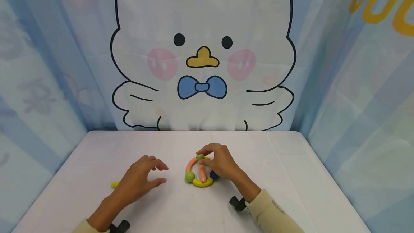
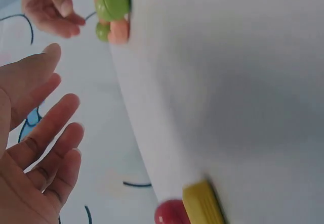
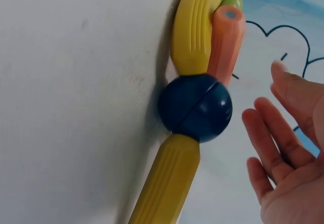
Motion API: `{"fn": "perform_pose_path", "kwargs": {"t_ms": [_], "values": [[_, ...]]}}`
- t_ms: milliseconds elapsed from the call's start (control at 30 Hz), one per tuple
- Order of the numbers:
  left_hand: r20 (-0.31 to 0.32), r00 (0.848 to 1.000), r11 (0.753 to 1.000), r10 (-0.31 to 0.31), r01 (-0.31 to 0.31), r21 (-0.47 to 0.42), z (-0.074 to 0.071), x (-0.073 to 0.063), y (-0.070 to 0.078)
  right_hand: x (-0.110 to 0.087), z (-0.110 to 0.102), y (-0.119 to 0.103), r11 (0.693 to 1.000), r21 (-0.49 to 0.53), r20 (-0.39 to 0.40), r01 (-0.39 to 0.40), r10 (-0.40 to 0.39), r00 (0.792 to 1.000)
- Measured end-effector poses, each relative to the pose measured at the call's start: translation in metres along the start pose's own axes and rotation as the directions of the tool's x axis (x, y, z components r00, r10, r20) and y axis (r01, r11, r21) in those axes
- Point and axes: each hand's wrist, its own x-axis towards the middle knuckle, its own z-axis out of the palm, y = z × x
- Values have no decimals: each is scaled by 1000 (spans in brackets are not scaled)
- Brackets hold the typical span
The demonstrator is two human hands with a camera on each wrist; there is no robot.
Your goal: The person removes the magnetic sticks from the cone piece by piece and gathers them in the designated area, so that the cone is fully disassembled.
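A ring of toy building rods and balls lies on the table in the head view: curved yellow rod (image 1: 202, 183), curved orange rod (image 1: 191, 163), green ball (image 1: 189, 177) and dark blue ball (image 1: 214, 175). One straight orange rod (image 1: 202, 174) starts from the yellow curve and overlaps the ring's middle. My right hand (image 1: 221, 161) hovers over the ring's far right side, thumb and fingers apart around a far green ball (image 1: 200, 157) in this view. From the right wrist, its fingers (image 3: 263, 128) show empty beside the pieces. My left hand (image 1: 137, 179), fingers spread, holds nothing left of the ring.
A yellow rod (image 2: 203, 204) and a red ball (image 2: 171, 212) lie on the white table (image 1: 168, 211) past my left hand, mostly hidden by it in the head view. A printed cloth backdrop (image 1: 203, 114) stands behind the table, with curtains along both sides.
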Motion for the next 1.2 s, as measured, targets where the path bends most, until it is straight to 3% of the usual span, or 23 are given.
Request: {"fn": "perform_pose_path", "kwargs": {"t_ms": [233,500,800,1000,1200], "values": [[14,1000,996,19,-17,-89,28,16,22,7,-3,9,998,-25,-37,-53,52,998],[6,996,985,92,-90,-149,59,35,38,17,1,18,997,-42,-5,-64,64,998],[3,984,974,178,-176,-146,82,49,52,25,7,21,998,-25,17,-58,58,998],[-7,978,970,210,-210,-119,88,50,53,26,10,24,999,-33,4,-40,40,999],[23,983,972,184,-178,-151,79,47,49,27,10,25,998,-31,2,-53,53,999]]}}
